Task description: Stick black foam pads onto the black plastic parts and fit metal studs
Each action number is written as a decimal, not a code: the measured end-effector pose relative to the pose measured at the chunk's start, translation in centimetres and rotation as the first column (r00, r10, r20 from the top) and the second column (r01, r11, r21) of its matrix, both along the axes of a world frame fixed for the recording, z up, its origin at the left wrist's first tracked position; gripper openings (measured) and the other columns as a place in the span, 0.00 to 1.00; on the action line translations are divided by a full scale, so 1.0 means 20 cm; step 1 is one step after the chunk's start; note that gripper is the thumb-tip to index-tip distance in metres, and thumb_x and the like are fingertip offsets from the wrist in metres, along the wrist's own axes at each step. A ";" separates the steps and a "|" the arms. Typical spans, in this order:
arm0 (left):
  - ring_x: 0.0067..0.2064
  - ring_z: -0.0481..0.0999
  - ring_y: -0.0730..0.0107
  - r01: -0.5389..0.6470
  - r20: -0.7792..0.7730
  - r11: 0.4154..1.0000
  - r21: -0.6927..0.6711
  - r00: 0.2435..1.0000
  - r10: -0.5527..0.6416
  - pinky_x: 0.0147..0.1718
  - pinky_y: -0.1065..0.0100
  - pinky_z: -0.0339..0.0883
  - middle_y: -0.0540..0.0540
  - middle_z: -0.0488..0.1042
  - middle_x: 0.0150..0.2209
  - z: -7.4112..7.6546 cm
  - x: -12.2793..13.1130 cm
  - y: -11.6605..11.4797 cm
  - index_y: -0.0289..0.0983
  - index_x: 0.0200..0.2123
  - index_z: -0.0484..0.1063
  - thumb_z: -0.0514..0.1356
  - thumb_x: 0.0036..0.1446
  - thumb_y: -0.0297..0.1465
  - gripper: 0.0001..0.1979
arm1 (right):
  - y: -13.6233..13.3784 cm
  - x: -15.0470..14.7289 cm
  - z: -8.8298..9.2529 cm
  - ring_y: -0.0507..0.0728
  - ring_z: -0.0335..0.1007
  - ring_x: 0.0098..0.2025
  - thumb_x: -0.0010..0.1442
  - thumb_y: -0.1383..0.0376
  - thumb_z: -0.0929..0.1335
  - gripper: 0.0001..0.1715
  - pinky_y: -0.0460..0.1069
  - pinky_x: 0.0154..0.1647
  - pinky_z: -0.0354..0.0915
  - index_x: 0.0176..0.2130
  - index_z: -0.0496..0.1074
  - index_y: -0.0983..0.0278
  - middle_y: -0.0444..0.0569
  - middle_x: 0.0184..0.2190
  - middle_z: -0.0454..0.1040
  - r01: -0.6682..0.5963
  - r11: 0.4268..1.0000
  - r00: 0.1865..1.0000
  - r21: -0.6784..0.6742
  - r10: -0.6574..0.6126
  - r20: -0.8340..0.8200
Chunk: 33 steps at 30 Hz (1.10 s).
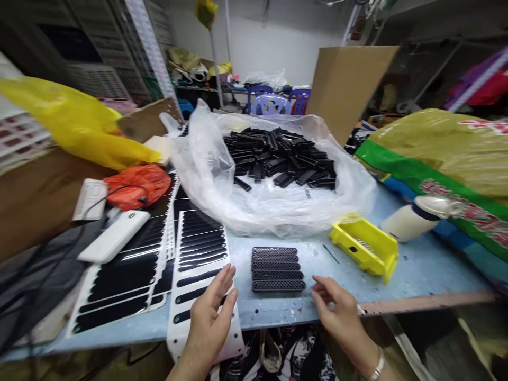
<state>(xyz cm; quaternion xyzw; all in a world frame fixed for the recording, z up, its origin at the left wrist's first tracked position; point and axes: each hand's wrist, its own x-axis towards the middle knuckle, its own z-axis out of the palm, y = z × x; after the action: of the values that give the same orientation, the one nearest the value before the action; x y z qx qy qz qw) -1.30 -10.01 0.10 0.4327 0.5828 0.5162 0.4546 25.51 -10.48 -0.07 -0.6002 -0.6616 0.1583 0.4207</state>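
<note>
Racking [99, 63] and blue plastic chairs [270, 105] stand beyond the scuffed, pale-blue surface [420, 272] on my feed. Four black mesh strips [278, 270] lie stacked in a neat row between my open hands. The left hand [210, 317], fingers spread, sits over a white backing sheet [202, 248] printed with glossy black bars; the right hand [337, 312], loosely curled, sits just beside the strips. Behind them, a clear plastic bag [254, 211] holds loose black pieces [278, 159], near a yellow plastic tray [365, 246]. A woven sack's [448, 153] red lettering is unreadable.
</note>
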 end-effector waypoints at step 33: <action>0.22 0.72 0.72 -0.260 0.406 0.894 -0.364 0.820 0.404 0.21 0.73 0.65 0.47 0.79 0.23 0.03 -0.27 -0.36 0.34 0.31 0.81 0.72 0.35 0.39 0.19 | -0.09 -0.83 -0.06 0.53 0.64 0.25 0.57 0.72 0.63 0.08 0.46 0.26 0.57 0.29 0.71 0.64 0.46 0.24 0.67 -0.657 0.743 0.732 -0.127 0.669 0.130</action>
<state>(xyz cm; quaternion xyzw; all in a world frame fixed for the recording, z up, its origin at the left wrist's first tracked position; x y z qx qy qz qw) -6.74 -17.16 0.68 0.1125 0.5910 0.5858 0.5430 8.89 -12.36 -1.33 -0.3507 -0.8586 0.2709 0.2578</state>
